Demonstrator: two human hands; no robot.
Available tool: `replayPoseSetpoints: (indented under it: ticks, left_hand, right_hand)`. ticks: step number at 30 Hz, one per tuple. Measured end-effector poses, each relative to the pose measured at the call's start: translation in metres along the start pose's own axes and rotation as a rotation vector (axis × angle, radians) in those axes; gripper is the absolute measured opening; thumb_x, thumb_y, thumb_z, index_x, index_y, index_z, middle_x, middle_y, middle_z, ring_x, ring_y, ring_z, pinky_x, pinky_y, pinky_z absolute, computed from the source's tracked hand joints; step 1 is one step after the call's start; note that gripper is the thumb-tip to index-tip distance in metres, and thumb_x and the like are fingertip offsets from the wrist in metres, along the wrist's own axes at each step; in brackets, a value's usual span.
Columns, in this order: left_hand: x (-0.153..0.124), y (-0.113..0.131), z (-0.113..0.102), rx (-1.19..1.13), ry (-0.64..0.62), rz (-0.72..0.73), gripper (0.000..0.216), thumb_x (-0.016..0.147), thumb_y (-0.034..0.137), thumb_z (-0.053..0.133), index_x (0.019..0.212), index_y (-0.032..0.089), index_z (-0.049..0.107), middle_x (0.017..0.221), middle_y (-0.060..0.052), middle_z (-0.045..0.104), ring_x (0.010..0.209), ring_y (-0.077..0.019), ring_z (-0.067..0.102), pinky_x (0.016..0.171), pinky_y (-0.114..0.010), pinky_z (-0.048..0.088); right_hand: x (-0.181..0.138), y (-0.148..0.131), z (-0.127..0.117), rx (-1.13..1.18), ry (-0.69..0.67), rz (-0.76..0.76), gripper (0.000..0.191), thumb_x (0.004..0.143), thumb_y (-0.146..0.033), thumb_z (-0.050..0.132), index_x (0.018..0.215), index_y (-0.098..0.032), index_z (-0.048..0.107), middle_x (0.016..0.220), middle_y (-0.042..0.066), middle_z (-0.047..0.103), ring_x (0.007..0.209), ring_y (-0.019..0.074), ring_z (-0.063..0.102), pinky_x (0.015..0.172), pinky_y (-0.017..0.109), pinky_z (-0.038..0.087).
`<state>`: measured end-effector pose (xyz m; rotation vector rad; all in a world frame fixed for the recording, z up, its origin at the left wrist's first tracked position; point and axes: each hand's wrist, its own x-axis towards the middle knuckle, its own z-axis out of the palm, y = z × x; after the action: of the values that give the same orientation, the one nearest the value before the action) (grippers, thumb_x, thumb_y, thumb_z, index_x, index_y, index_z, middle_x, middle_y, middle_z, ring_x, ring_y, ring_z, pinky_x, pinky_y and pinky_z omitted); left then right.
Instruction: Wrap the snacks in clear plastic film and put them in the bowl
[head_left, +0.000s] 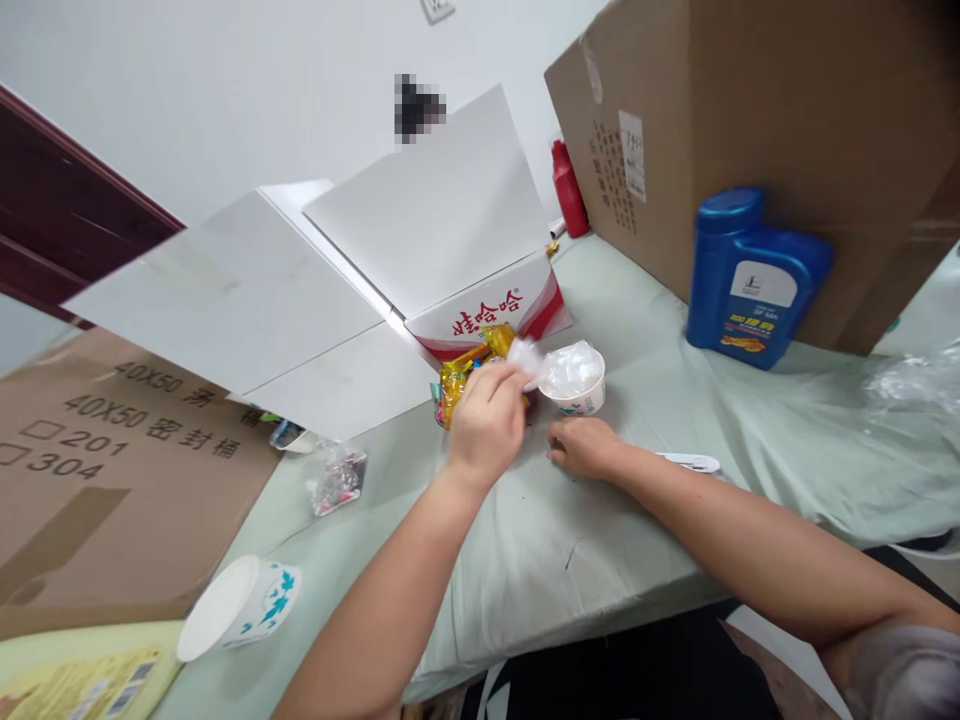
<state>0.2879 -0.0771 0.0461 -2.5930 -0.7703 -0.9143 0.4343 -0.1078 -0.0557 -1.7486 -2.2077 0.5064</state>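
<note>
My left hand (487,420) is pinched on a crumpled piece of thin, whitish clear plastic (527,362). Just behind that hand, gold-wrapped snack packets (454,390) lie against the front of a white carton (487,310) with red lettering. To the right of the plastic stands a paper bowl (574,398) with blue leaf prints, filled with more clear plastic (572,366). In front of this bowl my right hand (585,447) rests low on the cloth, its fingers curled under. Whether anything is inside them is hidden.
A blue oil jug (750,280) and a large brown box (630,130) stand at the right. Near my right forearm lies a white box cutter-like tool (694,462). At left are another paper bowl (259,605), a plastic-wrapped packet (339,482) and a brown carton (82,480).
</note>
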Motion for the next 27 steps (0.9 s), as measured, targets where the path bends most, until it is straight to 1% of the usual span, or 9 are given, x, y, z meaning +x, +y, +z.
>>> replayPoseSetpoints:
  ticks: [3, 5, 8, 10, 15, 19, 21, 24, 27]
  left_hand:
    - [0.048, 0.012, 0.044, -0.009, -0.339, -0.019, 0.026, 0.095, 0.022, 0.046, 0.107, 0.015, 0.067, 0.121, -0.013, 0.065, 0.118, -0.0240, 0.056, 0.105, -0.038, 0.040]
    - [0.060, 0.018, 0.075, -0.017, -0.608, -0.023, 0.035, 0.098, 0.035, 0.043, 0.097, 0.015, 0.071, 0.104, -0.012, 0.071, 0.104, -0.0247, 0.064, 0.098, -0.038, 0.043]
    - [0.060, 0.023, 0.104, -0.017, -0.701, -0.042, 0.053, 0.101, 0.046, 0.032, 0.087, 0.015, 0.073, 0.085, -0.011, 0.073, 0.088, -0.0249, 0.067, 0.087, -0.037, 0.048]
    - [0.053, 0.026, 0.108, 0.006, -0.682, -0.074, 0.056, 0.101, 0.047, 0.029, 0.092, 0.014, 0.073, 0.094, -0.014, 0.073, 0.099, -0.0277, 0.064, 0.093, -0.042, 0.045]
    - [0.024, 0.035, 0.078, -0.002, -0.336, -0.066, 0.046, 0.095, 0.049, 0.045, 0.115, 0.012, 0.065, 0.121, -0.017, 0.061, 0.117, -0.0304, 0.052, 0.100, -0.045, 0.040]
    - [-0.030, 0.007, 0.039, -0.081, -0.139, -0.007, 0.040, 0.095, 0.043, 0.044, 0.120, 0.016, 0.060, 0.123, -0.013, 0.058, 0.121, -0.0254, 0.049, 0.105, -0.039, 0.037]
    - [-0.067, -0.027, 0.019, 0.003, -0.194, -0.187, 0.036, 0.093, 0.041, 0.047, 0.117, 0.019, 0.061, 0.121, -0.011, 0.058, 0.122, -0.0251, 0.049, 0.107, -0.040, 0.034]
    - [-0.119, -0.093, -0.010, 0.269, -0.271, -0.732, 0.033, 0.093, 0.032, 0.045, 0.119, 0.018, 0.059, 0.130, -0.013, 0.053, 0.127, -0.0266, 0.044, 0.109, -0.041, 0.032]
    - [-0.156, -0.157, -0.032, 0.395, -0.279, -0.988, 0.040, 0.089, 0.026, 0.047, 0.126, 0.015, 0.055, 0.140, -0.019, 0.043, 0.133, -0.0353, 0.035, 0.108, -0.051, 0.029]
  right_hand:
    - [0.000, 0.002, -0.003, -0.001, -0.007, -0.017, 0.021, 0.086, -0.035, 0.059, 0.099, -0.021, 0.067, 0.103, 0.007, 0.072, 0.094, 0.0238, 0.066, 0.069, 0.028, 0.044]
    - [0.000, 0.004, -0.004, 0.003, -0.007, -0.028, 0.021, 0.085, -0.033, 0.061, 0.099, -0.020, 0.067, 0.100, 0.007, 0.073, 0.090, 0.0230, 0.066, 0.068, 0.027, 0.044]
    - [-0.001, 0.007, -0.004, 0.007, -0.001, -0.043, 0.023, 0.084, -0.031, 0.061, 0.103, -0.018, 0.067, 0.100, 0.009, 0.073, 0.087, 0.0229, 0.067, 0.069, 0.028, 0.045]
    - [-0.003, 0.008, -0.003, 0.002, 0.003, -0.056, 0.027, 0.085, -0.031, 0.060, 0.107, -0.017, 0.067, 0.103, 0.011, 0.073, 0.089, 0.0247, 0.066, 0.071, 0.030, 0.046]
    - [-0.006, 0.006, -0.004, -0.014, 0.021, -0.097, 0.043, 0.088, -0.029, 0.055, 0.127, -0.011, 0.058, 0.127, 0.020, 0.063, 0.106, 0.0316, 0.061, 0.081, 0.035, 0.046]
    - [-0.004, 0.006, -0.006, -0.012, -0.008, -0.109, 0.030, 0.089, -0.029, 0.052, 0.112, -0.014, 0.065, 0.108, 0.016, 0.070, 0.094, 0.0282, 0.065, 0.073, 0.032, 0.045]
    - [-0.002, 0.007, -0.007, -0.015, -0.047, -0.110, 0.025, 0.088, -0.032, 0.055, 0.105, -0.017, 0.066, 0.098, 0.011, 0.072, 0.086, 0.0252, 0.066, 0.067, 0.030, 0.044]
    - [0.000, 0.008, -0.005, -0.035, -0.070, -0.095, 0.025, 0.088, -0.033, 0.054, 0.105, -0.020, 0.065, 0.095, 0.008, 0.072, 0.084, 0.0230, 0.066, 0.064, 0.028, 0.042]
    - [0.001, 0.008, -0.003, -0.041, -0.058, -0.076, 0.024, 0.088, -0.034, 0.053, 0.105, -0.021, 0.065, 0.092, 0.008, 0.072, 0.082, 0.0222, 0.066, 0.062, 0.028, 0.040]
